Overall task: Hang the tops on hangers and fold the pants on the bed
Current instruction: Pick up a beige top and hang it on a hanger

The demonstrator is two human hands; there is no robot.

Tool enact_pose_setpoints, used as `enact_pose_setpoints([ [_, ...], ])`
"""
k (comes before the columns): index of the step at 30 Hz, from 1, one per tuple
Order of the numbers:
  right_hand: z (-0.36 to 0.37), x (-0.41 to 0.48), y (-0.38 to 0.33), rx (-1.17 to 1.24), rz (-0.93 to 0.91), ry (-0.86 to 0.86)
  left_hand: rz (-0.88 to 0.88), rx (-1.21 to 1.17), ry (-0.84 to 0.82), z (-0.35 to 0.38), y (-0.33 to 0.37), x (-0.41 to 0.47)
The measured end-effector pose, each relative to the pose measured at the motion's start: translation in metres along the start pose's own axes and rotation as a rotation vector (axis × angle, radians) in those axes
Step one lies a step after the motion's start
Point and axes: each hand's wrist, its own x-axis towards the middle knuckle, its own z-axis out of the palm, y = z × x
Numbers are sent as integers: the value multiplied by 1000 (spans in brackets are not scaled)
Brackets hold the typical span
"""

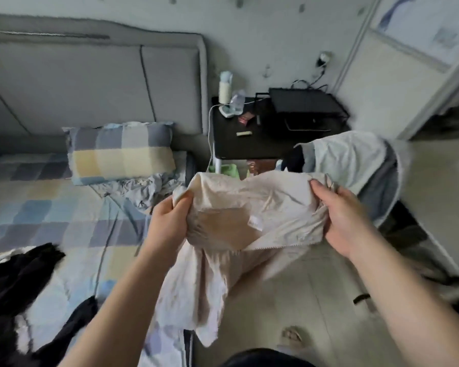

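Note:
A cream garment with a zip edge and a small white label [239,207] hangs in the air beside the bed, its lower part drooping toward the floor. My left hand [167,221] grips its left side. My right hand [342,215] grips its bunched right side. The checked bed [64,221] lies to the left. Black clothing [13,287] is spread over the bed's near left part. A crumpled grey-blue garment [141,189] lies by the pillow. No hanger shows.
A checked pillow [119,152] leans at the grey headboard [90,83]. A black bedside table [249,133] carries a bottle, a lamp and a black box. A chair draped with light and grey clothes [355,165] stands right. Pale floor tiles [302,300] lie below.

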Motion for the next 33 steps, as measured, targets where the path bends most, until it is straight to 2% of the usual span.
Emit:
enact_pose_setpoints([
  [5,-104,-17,-58,32,-140,182,32,52,-393,135,25,-12],
  [8,-170,-20,-92,25,-207,289,96,74,-543,221,34,-25],
  [12,-257,-16,-142,3,-274,375,190,100,-589,332,51,-44],
  [20,-386,5,-262,-114,-442,386,387,41,-634,521,126,-66],
  [24,-421,18,-339,-273,-569,426,446,-1,-666,597,185,-69],
  [28,-438,28,-414,-418,-669,490,576,-18,-694,669,243,-63],
  [33,-449,47,-501,-602,-716,598,726,-43,-765,752,322,-55],
])
